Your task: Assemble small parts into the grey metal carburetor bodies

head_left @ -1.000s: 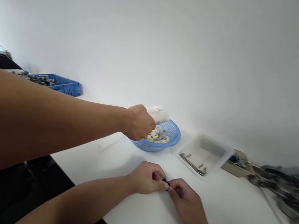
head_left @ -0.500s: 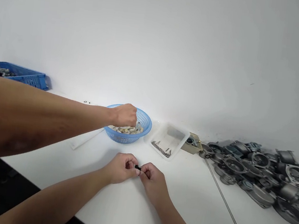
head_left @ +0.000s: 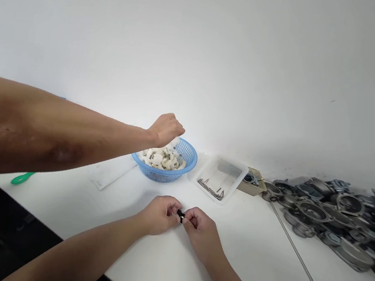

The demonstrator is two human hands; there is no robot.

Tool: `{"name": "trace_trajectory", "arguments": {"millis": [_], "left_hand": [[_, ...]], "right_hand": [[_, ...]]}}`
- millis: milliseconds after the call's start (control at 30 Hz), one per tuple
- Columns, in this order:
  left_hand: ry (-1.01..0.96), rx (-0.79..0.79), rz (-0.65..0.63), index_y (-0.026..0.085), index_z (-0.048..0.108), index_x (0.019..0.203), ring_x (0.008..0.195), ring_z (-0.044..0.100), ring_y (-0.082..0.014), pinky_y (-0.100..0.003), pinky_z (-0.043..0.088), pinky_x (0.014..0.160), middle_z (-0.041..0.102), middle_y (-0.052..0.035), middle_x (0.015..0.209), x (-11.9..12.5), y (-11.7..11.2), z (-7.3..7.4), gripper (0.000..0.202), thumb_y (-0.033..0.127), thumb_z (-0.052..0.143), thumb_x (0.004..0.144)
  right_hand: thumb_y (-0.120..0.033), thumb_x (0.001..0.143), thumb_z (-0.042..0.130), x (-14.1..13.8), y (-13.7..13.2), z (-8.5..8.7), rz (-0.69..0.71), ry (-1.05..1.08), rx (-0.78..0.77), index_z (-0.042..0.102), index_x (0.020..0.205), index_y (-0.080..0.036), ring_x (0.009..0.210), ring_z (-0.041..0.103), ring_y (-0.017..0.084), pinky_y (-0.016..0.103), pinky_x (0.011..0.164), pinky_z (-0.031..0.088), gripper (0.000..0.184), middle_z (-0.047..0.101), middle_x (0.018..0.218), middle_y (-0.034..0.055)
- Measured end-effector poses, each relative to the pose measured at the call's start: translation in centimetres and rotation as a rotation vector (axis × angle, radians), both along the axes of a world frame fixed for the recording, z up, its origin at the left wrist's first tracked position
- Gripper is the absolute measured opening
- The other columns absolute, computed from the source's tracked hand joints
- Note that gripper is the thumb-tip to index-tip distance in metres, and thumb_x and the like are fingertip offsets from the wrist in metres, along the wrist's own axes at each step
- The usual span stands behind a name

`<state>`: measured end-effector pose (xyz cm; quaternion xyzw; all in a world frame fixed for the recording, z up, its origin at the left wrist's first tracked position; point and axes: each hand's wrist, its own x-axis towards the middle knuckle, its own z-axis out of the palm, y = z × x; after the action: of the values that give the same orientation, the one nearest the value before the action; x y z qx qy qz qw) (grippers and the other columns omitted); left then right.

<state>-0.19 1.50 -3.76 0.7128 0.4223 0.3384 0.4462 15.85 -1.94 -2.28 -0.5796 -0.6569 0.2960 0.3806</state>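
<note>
My left hand (head_left: 160, 214) and my right hand (head_left: 200, 230) meet over the white table (head_left: 261, 261), fingers pinched together. Between their fingertips sits a small black part (head_left: 181, 215), held from both sides. Beyond them stands a blue plastic basket (head_left: 186, 153) filled with several white and grey pieces. Another person's arm reaches in from the left, and that person's hand (head_left: 165, 129) hovers closed just above the basket.
A clear plastic tray (head_left: 224, 175) with thin metal pins lies right of the basket. A small tan box (head_left: 254, 181) sits beside it. Several grey cast metal housings (head_left: 336, 215) are heaped at the right. A flat white sheet (head_left: 110, 174) and a green object (head_left: 21, 178) lie left.
The other person's hand has lifted out of the basket and is above its rim. My two hands stay pinched on the black part. The view has shifted slightly left.
</note>
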Motion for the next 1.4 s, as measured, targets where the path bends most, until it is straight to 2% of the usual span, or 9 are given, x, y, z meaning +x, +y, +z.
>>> {"name": "trace_trajectory", "arguments": {"millis": [200,367,500,833,1167,1400], "left_hand": [[0.063,0.132,-0.013,0.019,0.066,0.087,0.062,0.047,-0.0089,-0.022,0.038,0.057,0.056,0.0012,0.078,0.06,0.05,0.32,0.019,0.020,0.056,0.070],[0.083,0.180,-0.005,0.019,0.066,0.081,0.065,0.050,-0.0101,-0.023,0.039,0.060,0.058,0.0005,0.079,0.11,0.14,0.44,0.017,0.016,0.053,0.070],[0.069,0.210,0.003,0.019,0.067,0.082,0.065,0.051,-0.0100,-0.023,0.040,0.063,0.059,0.0001,0.081,0.13,0.14,0.43,0.020,0.013,0.053,0.069],[0.026,0.192,-0.027,0.020,0.068,0.084,0.061,0.049,-0.0083,-0.021,0.039,0.059,0.063,0.0014,0.081,0.20,0.25,0.06,0.026,0.010,0.051,0.067],[0.005,0.113,-0.028,0.018,0.068,0.079,0.054,0.043,-0.0071,-0.019,0.033,0.049,0.057,0.0036,0.063,-0.02,0.19,0.16,0.023,0.011,0.051,0.066],[-0.051,0.078,-0.028,0.016,0.068,0.079,0.053,0.043,-0.0074,-0.019,0.033,0.049,0.057,0.0028,0.062,0.09,0.25,-0.05,0.022,0.010,0.050,0.067]], "right_hand": [[-0.025,0.071,0.046,0.20,0.16,-0.07,0.020,-0.049,0.030,0.049,0.064,-0.021,0.053,0.038,0.012,0.023,0.049,0.030,0.008,0.045,0.056,-0.0036],[-0.023,0.071,0.046,0.29,0.32,-0.16,0.056,-0.085,0.064,0.050,0.064,-0.020,0.056,0.043,0.013,0.024,0.052,0.033,0.008,0.051,0.061,-0.0018],[-0.024,0.070,0.048,0.24,0.47,-0.41,0.052,-0.064,0.079,0.049,0.062,-0.020,0.054,0.040,0.012,0.023,0.050,0.032,0.009,0.048,0.058,-0.0027],[-0.022,0.069,0.046,0.24,0.26,-0.23,0.088,-0.085,0.067,0.050,0.064,-0.021,0.055,0.043,0.012,0.023,0.051,0.034,0.007,0.050,0.060,-0.0023],[-0.025,0.069,0.046,0.34,0.69,-0.56,0.094,-0.088,0.015,0.051,0.063,-0.020,0.051,0.041,0.012,0.023,0.048,0.032,0.009,0.047,0.054,-0.0034],[-0.030,0.072,0.049,0.48,0.82,-0.85,0.085,-0.045,-0.012,0.051,0.065,-0.021,0.052,0.040,0.011,0.022,0.047,0.031,0.012,0.047,0.055,-0.0036]]}}
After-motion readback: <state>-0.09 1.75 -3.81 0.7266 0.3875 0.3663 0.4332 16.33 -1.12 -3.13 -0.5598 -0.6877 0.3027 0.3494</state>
